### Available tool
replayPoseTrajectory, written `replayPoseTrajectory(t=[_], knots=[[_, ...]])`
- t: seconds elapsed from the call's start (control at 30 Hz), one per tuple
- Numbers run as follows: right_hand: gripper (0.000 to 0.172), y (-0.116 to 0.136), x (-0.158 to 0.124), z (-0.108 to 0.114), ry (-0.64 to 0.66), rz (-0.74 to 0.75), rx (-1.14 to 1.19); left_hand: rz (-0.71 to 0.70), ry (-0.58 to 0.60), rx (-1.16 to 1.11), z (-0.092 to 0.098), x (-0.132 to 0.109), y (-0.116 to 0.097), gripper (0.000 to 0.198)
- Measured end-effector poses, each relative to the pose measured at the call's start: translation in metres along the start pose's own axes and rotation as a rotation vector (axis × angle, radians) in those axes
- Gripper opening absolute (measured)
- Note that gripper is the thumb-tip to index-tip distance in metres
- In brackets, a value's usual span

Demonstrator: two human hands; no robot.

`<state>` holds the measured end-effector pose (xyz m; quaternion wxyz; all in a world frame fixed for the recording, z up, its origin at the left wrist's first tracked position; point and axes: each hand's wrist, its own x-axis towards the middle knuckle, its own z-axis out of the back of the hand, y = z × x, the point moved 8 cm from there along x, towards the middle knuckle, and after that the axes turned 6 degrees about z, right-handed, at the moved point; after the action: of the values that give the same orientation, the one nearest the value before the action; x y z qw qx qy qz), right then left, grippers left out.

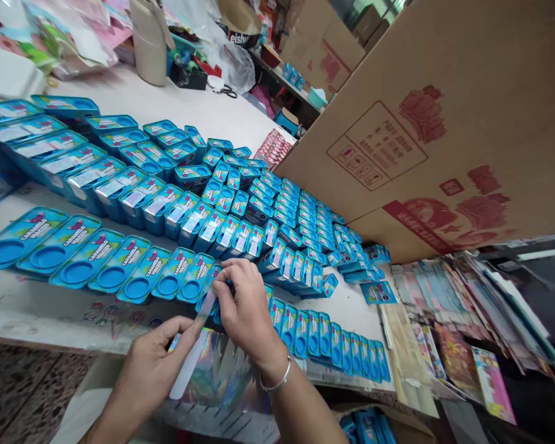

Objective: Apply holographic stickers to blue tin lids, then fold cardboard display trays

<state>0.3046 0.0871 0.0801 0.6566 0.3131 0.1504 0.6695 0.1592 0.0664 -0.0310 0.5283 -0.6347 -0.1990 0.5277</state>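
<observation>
My left hand [150, 370] is closed around a long pale sticker strip [189, 354], held at the table's near edge over a shiny holographic sheet [222, 376]. My right hand [245, 302], with a silver bangle on its wrist, pinches the top end of that strip just in front of a blue plastic box [208, 287]. That box belongs to a front row of blue boxes [97, 262] with round hollows and printed labels. Many more blue boxes [240, 209] lie in rows behind.
A large tilted cardboard carton [444, 123] stands at the right. Stacks of printed cards and packets [467, 320] fill the right edge. A beige jug [150, 43], scissors [224, 91] and bags sit at the back of the white table [176, 102].
</observation>
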Motion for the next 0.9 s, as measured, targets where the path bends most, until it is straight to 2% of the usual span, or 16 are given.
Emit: replayPoseTrajectory(t=[0.13,0.23,0.3,0.47,0.57,0.63,0.77,0.83,0.9], knots=[[0.006,-0.002,0.0,-0.006,0.024,-0.003,-0.083,-0.029,-0.021,0.038,0.0,0.012,0.002,0.045],[0.003,-0.005,0.001,-0.008,0.025,-0.022,-0.122,-0.012,-0.053,0.068,0.001,0.023,0.011,0.045],[0.01,-0.008,0.004,-0.009,0.015,-0.031,-0.131,0.005,-0.076,0.053,0.002,0.028,0.016,0.045],[0.018,-0.002,0.006,-0.004,-0.023,0.025,-0.198,-0.004,0.005,-0.019,0.001,0.018,0.006,0.036],[0.025,0.021,-0.019,0.012,-0.139,0.137,-0.137,0.007,0.036,-0.058,0.004,-0.002,0.002,0.041],[0.021,0.036,-0.047,0.02,-0.166,0.173,-0.059,0.01,0.04,-0.097,0.005,-0.016,0.002,0.044],[0.012,0.047,-0.097,0.008,0.015,0.102,-0.024,-0.038,0.032,-0.122,0.006,-0.031,0.0,0.033],[0.013,0.043,-0.113,0.003,0.016,0.047,-0.032,-0.026,0.072,-0.115,0.003,-0.032,0.001,0.03],[0.013,0.039,-0.123,0.001,-0.028,0.022,-0.004,-0.006,0.163,-0.102,-0.005,-0.033,0.001,0.032]])
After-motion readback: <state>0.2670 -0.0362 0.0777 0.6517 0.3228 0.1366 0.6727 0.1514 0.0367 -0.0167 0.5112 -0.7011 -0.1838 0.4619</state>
